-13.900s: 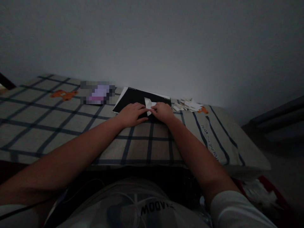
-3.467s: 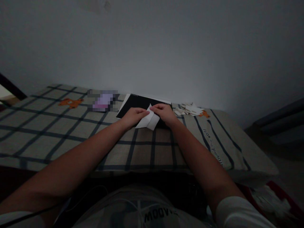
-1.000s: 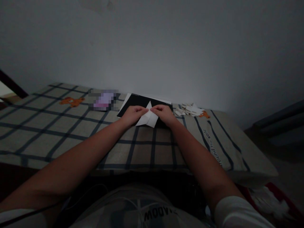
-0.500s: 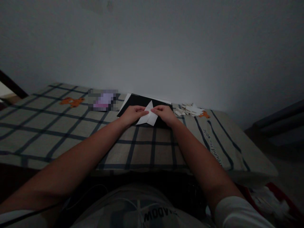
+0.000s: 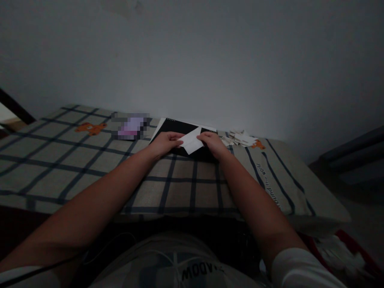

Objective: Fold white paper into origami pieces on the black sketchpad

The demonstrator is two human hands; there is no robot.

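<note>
Between my two hands is a folded piece of white paper [image 5: 191, 141], tilted with one corner pointing up to the right. My left hand [image 5: 167, 143] pinches its left edge between thumb and fingers. On the right side, my right hand [image 5: 212, 143] grips the paper near its upper right part, the thumb on top. Beneath the paper and both hands lies a black sheet or folder [image 5: 177, 127] with a row of small holes or marks along its far edge; white sheets show at its rim.
A checked cloth [image 5: 120, 160] covers the table, with orange bear prints. Several white paper scraps [image 5: 241, 138] are piled right of the black sheet. A blurred purple item [image 5: 132, 126] lies to the left. The wall [image 5: 192, 60] rises behind the table's far edge.
The white paper has turned clockwise and now shows a different, flatter outline instead of its upright point with two lower flaps. My right hand has shifted slightly right.
</note>
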